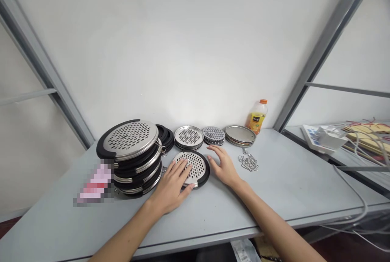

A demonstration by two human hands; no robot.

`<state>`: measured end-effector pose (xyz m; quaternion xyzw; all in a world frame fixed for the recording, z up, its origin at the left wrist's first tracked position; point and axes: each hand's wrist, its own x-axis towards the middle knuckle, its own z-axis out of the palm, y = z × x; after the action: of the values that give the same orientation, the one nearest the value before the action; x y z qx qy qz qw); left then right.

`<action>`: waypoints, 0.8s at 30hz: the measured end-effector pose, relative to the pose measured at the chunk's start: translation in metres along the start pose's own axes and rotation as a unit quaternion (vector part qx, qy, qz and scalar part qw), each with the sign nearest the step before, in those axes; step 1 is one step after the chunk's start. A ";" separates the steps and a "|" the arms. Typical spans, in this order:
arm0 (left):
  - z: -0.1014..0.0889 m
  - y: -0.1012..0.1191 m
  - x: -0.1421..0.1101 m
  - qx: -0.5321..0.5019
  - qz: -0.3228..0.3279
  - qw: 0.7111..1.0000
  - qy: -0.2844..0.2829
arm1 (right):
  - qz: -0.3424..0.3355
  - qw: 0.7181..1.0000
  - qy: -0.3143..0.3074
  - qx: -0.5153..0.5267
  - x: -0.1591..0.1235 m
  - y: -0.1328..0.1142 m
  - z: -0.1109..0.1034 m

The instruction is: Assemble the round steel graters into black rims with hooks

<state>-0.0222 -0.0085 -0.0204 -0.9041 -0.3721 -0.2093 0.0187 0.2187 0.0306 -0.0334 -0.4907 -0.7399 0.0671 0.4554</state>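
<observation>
A round metal grater disc [197, 167] with a black rim section lies flat near the middle of the table. My left hand [174, 185] rests on its left side, fingers stretched over the perforated face. Just right of the disc, my right hand [223, 166] is held with fingers apart and nothing in it; whether it touches the rim I cannot tell. To the left stands a tall stack of similar black-rimmed grater discs [131, 138]. Several small metal clips [248, 162] lie loose to the right of my right hand.
Along the wall sit black rings [168, 139], perforated discs [189, 136], smaller perforated discs [213, 134] and plain round plates [240, 134]. An orange-capped bottle [257, 116] stands behind them. White cables [359, 197] hang at the right, beside a metal frame post [323, 50].
</observation>
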 end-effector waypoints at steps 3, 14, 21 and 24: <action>0.003 -0.002 0.000 0.007 -0.020 1.000 0.015 | 0.001 1.000 -0.011 -0.012 0.007 0.010 -0.002; 0.003 -0.002 0.002 -0.018 -0.015 0.993 0.115 | -0.086 0.993 -0.021 -0.077 0.055 0.040 0.015; -0.012 0.002 0.015 -0.034 0.087 0.971 0.222 | -0.120 0.989 -0.029 -0.077 0.058 0.033 0.039; -0.019 0.004 0.033 -0.038 0.094 0.966 0.236 | -0.103 0.993 -0.019 -0.051 0.062 0.030 0.042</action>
<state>-0.0058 0.0069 0.0097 -0.8599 -0.2622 -0.4283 0.0912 0.2015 0.1090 -0.0364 -0.4332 -0.7975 -0.0084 0.4198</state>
